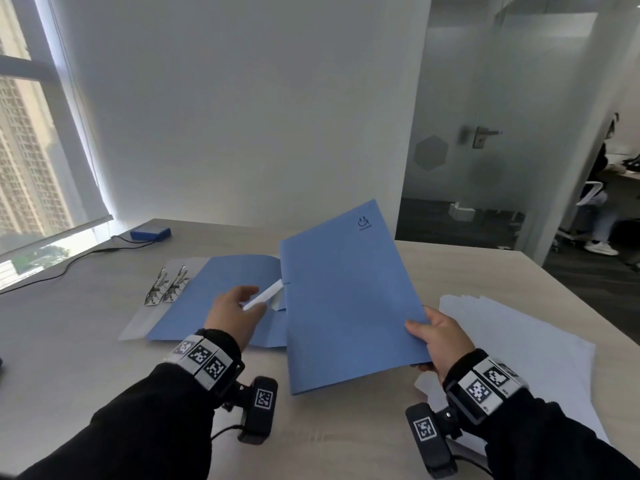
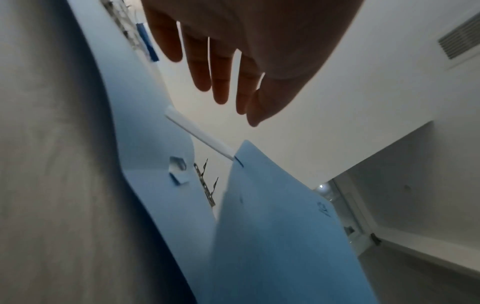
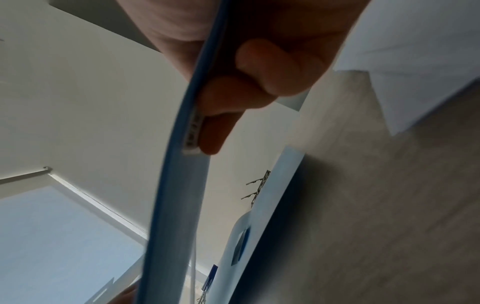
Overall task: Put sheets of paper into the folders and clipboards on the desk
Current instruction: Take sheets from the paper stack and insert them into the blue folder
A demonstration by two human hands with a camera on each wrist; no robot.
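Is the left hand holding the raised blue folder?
No: the left hand hovers with straight fingers near a white strip, while the right hand pinches the blue folder at its edge.

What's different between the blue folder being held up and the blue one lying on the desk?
The raised folder is tilted off the desk, pinched at its edge by the right hand; the flat folder rests on the desk. The raised folder shows a printed logo; the flat folder shows none and lies partly under it. Both are the same blue.
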